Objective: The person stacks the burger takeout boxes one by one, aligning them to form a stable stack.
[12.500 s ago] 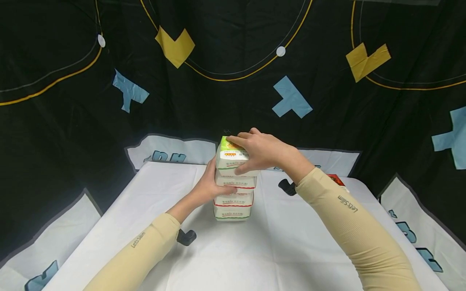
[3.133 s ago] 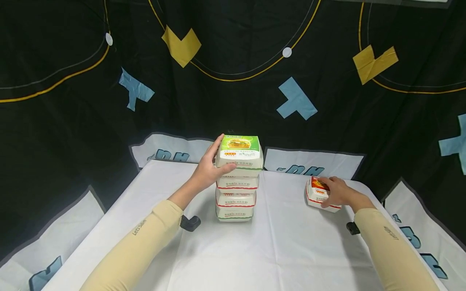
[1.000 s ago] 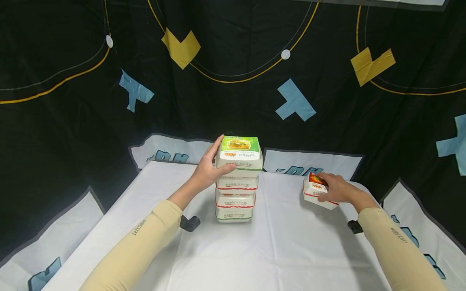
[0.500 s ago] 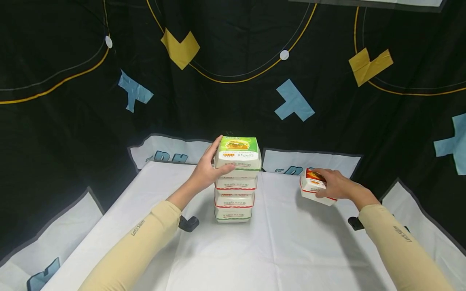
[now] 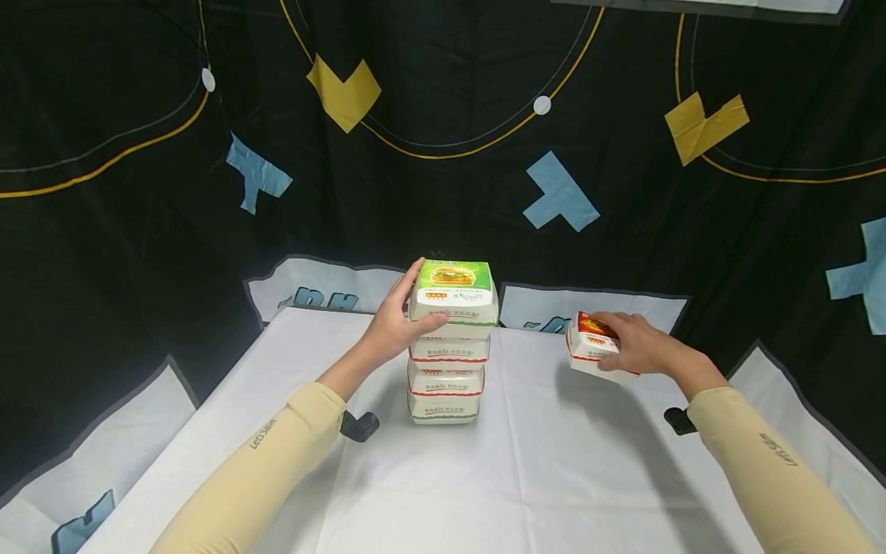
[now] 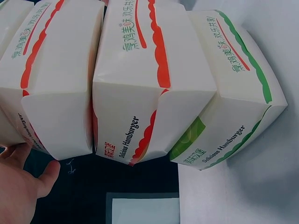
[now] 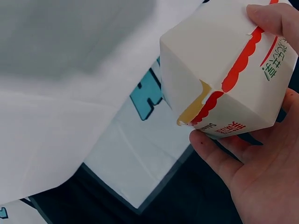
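Observation:
Several white hamburger boxes stand in an upright stack at the table's middle. The top hamburger box has a green lid with a burger picture. My left hand holds it at the left side, fingers along the side and thumb on the front. In the left wrist view the lower boxes fill the frame, with my left hand at the lower left. On the right, my right hand grips a red-topped hamburger box above the table, slightly tilted. The right wrist view shows the thumb and fingers on opposite sides of this box.
The table has a white cloth. A black curtain with blue and yellow tape marks hangs behind it. White printed banners border the table at the back and right. A black wrist-camera piece sits below my left wrist.
My right hand has lifted the red-topped hamburger box off the table and moved it slightly left. Earlier both hands were at the top green box; my left hand remains there.

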Tool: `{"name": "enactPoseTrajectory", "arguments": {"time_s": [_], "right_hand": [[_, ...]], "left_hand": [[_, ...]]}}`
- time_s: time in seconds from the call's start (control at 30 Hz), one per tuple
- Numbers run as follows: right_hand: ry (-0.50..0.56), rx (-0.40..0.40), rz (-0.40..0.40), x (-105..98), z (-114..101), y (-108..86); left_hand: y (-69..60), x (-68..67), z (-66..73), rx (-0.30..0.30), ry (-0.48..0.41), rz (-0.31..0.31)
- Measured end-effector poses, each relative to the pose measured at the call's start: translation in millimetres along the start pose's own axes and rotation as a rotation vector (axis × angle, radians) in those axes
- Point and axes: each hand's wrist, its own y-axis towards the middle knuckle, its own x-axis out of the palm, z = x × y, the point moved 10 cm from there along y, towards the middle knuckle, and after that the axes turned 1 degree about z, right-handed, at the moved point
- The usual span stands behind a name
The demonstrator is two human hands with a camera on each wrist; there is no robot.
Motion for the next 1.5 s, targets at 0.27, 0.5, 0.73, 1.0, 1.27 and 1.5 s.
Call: {"name": "enactPoseTrajectory", "arguments": {"time_s": [0.27, 0.5, 0.73, 1.0, 1.27, 1.5], "right_hand": [[-0.048, -0.034, 0.026, -13, -15, -2.6], [-0.07, -0.045, 0.034, -22, -29, -4.4], [-0.102, -0.054, 0.04, -31, -42, -5.8], [-0.132, -0.067, 0.046, -38, -54, -8.0], [-0.136, -0.083, 0.056, -44, -62, -8.2], [-0.142, -0.104, 0.06, -52, -70, -9.3]], "left_hand": [[0.3, 0.4, 0.3, -0.003, 0.004, -0.001], [-1.0, 0.3, 0.9, -0.005, 0.01, -0.001], [-0.5, 0.1, 1.4, -0.005, 0.01, 0.003], [-0.5, 0.5, 0.9, -0.002, 0.003, 0.001], [-1.0, -0.1, 1.3, 0.005, 0.005, -0.003], [0.2, 0.0, 0.8, 0.006, 0.009, -0.001]]}}
